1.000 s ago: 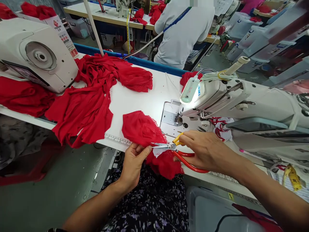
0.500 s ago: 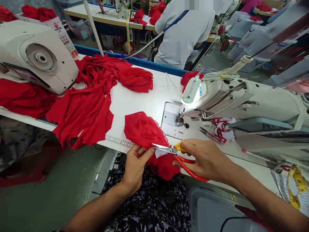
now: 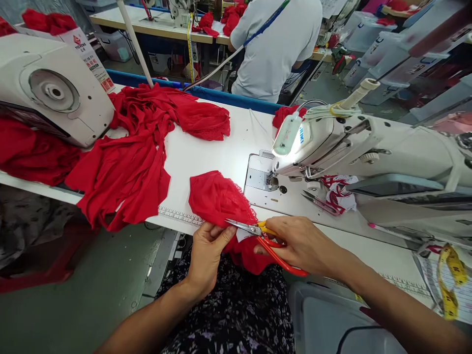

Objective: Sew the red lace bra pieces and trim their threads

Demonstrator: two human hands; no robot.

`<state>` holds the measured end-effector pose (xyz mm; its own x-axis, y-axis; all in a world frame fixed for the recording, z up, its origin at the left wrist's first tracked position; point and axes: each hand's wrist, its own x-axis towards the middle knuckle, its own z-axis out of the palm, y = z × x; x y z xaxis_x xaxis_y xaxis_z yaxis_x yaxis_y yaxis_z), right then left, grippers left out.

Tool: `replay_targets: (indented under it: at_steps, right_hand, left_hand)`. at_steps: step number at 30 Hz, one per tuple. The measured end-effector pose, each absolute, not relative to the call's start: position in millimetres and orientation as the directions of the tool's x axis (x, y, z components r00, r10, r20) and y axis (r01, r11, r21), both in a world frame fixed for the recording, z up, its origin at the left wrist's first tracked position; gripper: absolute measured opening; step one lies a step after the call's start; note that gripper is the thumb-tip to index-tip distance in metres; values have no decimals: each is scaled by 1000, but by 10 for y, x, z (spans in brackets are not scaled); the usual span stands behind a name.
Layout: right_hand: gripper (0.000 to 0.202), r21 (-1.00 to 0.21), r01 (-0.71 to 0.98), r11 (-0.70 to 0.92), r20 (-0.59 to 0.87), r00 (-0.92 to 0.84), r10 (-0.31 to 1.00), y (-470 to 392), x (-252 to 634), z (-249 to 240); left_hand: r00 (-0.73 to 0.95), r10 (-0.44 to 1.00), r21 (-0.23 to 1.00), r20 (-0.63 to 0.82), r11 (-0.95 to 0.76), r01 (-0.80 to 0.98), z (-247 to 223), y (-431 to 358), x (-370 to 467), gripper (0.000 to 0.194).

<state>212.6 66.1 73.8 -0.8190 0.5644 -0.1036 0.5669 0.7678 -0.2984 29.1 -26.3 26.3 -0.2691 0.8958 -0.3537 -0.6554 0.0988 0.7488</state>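
Note:
My left hand point(image 3: 207, 253) pinches the front edge of a red lace-trimmed cloth piece point(image 3: 217, 195) that lies partly on the table and hangs over its edge. In my right hand point(image 3: 295, 243) is a pair of scissors point(image 3: 254, 229) with orange and yellow handles. Their blades point left across the red cloth, with the tips close to my left thumb. A small white tag or scrap point(image 3: 242, 234) shows under the blades. Whether the blades have cloth between them I cannot make out.
A sewing machine point(image 3: 332, 142) stands on the right, with thread snips point(image 3: 320, 202) near its base. Red cloth point(image 3: 129, 167) is heaped at left beside another machine point(image 3: 55, 91). A yellow measuring tape point(image 3: 449, 280) lies far right. A person in a white shirt point(image 3: 275, 49) sits beyond.
The scissors and my right hand have shifted slightly left, bringing the blades further across the cloth near my left thumb. My left hand keeps its pinch. The whole view has moved a little.

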Motion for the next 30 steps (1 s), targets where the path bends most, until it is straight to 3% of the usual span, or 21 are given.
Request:
replay_targets:
  at_steps: [20, 23, 30]
  right_hand:
    - [52, -447, 660, 604, -268, -743, 613, 675, 2123, 786]
    - [52, -426, 699, 574, -307, -708, 636, 677, 2143, 825]
    - [48, -332, 662, 672, -225, -747, 625, 652, 2185, 821]
  left_hand:
    - [-283, 881, 762, -379, 124, -635, 263, -262, 298, 32]
    - [-279, 884, 760, -375, 121, -638, 261, -256, 298, 34]
    - [-289, 899, 771, -329, 80, -632, 229, -269, 299, 29]
